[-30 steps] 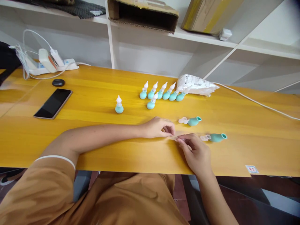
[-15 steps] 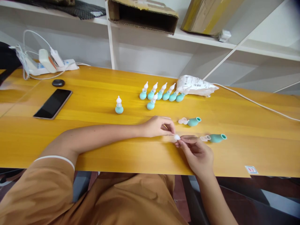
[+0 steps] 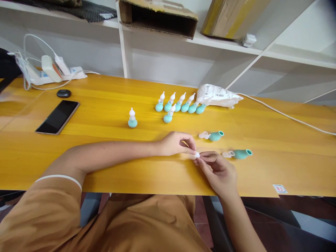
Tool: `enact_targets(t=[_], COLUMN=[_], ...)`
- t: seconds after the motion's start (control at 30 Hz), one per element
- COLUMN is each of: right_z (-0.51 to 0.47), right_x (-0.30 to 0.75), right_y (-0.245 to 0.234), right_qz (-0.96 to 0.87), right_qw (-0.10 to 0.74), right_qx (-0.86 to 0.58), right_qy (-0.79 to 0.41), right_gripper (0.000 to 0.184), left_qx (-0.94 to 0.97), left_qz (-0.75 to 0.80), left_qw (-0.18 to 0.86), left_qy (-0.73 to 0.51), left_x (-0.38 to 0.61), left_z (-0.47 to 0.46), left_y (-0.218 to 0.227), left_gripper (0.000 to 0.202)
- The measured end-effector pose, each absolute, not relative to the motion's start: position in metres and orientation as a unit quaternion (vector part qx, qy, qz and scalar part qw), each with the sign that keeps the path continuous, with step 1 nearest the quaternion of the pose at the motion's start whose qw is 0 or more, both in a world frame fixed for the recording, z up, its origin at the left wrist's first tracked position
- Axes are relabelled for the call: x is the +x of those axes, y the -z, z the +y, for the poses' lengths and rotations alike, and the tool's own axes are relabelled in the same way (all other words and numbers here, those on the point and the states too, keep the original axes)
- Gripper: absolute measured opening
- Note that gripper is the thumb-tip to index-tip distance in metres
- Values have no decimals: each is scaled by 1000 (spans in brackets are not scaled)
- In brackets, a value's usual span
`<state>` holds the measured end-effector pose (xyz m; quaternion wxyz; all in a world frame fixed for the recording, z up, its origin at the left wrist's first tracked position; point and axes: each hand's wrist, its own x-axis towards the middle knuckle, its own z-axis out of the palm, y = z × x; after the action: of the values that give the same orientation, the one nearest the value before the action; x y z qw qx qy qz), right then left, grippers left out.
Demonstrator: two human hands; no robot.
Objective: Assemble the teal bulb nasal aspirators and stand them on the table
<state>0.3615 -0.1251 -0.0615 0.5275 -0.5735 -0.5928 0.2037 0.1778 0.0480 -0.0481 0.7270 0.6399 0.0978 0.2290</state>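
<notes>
Between my fingertips is a small white nozzle tip [image 3: 197, 154], low over the table. My right hand [image 3: 219, 171] pinches it from the right. My left hand [image 3: 176, 143] closes thumb and finger on its left side; the fingers partly cover the piece. Just beyond my right hand lies a teal rubber bulb [image 3: 243, 154] with a clear plastic piece [image 3: 228, 154] at its end. Farther back rests another teal bulb [image 3: 216, 135], also beside a clear piece [image 3: 204, 135]. Assembled nasal aspirators, teal with white tips, stand upright: several in a back row, one aspirator [image 3: 168, 117] before them, another [image 3: 132, 119] to the left.
A white plastic package [image 3: 217, 95] lies behind the row. To the left are a phone [image 3: 58, 117], a small black case [image 3: 63, 93] and a power strip [image 3: 60, 76] with cables. Shelves with a cardboard box [image 3: 160, 21] rise behind the wooden table [image 3: 118, 168].
My left fingertips have come in to touch the white nozzle tip, where a small gap showed before. The view has shifted slightly; the aspirators stay put.
</notes>
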Motion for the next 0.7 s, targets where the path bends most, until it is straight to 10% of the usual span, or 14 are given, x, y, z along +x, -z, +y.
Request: enact_targets(t=[0.7], right_z=[-126], right_x=[364], right_y=[62], right_qz=[-621], right_qw=[502], right_qx=[-572], right_qy=[-187], right_gripper=[5], left_qx=[619], left_qz=[83], left_qw=[757], left_qy=[-192], left_x=[178], left_z=[51], left_y=[48], left_gripper=[49])
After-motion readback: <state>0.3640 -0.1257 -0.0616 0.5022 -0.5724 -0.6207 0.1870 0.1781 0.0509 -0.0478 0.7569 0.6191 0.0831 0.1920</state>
